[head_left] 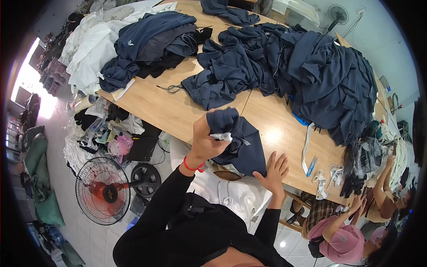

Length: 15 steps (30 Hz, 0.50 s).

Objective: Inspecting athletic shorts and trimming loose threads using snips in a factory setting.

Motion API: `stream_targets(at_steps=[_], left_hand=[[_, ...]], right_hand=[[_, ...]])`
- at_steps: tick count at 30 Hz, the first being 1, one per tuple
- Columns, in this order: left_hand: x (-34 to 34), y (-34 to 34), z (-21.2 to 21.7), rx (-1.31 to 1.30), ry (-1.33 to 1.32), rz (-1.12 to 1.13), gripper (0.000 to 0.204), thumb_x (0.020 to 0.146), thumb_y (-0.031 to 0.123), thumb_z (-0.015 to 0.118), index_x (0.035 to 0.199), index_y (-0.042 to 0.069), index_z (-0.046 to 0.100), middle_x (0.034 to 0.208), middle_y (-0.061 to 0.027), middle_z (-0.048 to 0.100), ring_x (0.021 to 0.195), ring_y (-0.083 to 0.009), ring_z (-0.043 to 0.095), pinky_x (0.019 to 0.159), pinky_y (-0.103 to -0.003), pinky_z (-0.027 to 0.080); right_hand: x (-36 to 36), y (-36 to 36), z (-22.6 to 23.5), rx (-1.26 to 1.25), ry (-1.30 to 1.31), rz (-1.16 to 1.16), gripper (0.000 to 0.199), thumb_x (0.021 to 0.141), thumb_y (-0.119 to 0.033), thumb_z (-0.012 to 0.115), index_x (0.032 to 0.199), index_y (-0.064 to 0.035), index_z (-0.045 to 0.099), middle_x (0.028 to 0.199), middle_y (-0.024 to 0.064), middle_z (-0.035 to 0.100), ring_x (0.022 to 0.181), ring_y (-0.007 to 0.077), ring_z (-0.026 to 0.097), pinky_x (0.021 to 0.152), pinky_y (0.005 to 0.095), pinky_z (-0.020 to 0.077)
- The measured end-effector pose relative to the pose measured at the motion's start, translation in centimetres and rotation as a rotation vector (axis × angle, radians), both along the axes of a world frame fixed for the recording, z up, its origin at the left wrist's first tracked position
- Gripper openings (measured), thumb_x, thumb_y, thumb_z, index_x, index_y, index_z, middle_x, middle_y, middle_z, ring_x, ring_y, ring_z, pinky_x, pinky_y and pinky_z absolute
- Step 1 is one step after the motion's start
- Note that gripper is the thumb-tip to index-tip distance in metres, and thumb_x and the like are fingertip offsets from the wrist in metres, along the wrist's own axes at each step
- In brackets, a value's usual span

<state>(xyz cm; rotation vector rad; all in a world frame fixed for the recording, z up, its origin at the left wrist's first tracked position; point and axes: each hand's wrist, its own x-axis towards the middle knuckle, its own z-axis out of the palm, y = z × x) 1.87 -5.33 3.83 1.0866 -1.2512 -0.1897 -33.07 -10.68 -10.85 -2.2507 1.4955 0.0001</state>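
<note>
My left hand, with a red string at its wrist, is closed around a bunched part of a navy garment. A small white piece sticks out beside its fingers; I cannot make out what it is. The rest of the garment hangs over the near table edge, its lower part spread toward the right. My right hand lies by the table edge with fingers spread, its thumb touching the garment's corner. Beyond my hands, a heap of navy garments covers much of the table, including one with a gathered waistband and drawstring.
White garments and dark ones are piled at the far left. Blue-handled thread snips and a white strip lie to the right. A standing fan is on the floor at left. Two people sit at the right, one in pink.
</note>
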Motion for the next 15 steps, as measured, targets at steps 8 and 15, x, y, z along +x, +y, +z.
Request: stream_targets(at_steps=[8,15], left_hand=[[-0.1,0.3,0.4,-0.017,-0.147,0.029,0.043,0.065,-0.003,0.080,0.107,0.003,0.075,0.093,-0.0116,0.063,0.080,-0.0313,0.067,0.071,-0.038,0.054],[1.7,0.4,5.2,-0.255,-0.190,0.411,0.040,0.074,-0.005,0.077,0.113,0.003,0.075,0.113,-0.0137,0.072,0.102,-0.0312,0.072,0.093,-0.040,0.056]], right_hand=[[0.0,0.0,0.1,0.002,0.015,0.004,0.141,0.087,-0.075,0.086,0.186,-0.0161,0.005,0.186,0.0400,-0.010,0.173,0.0596,-0.011,0.130,0.0800,-0.0008],[0.2,-0.1,0.5,0.034,0.014,-0.007,0.144,0.085,-0.071,0.089,0.186,-0.0146,0.004,0.187,0.0383,-0.010,0.173,0.0585,-0.010,0.133,0.0762,-0.0024]])
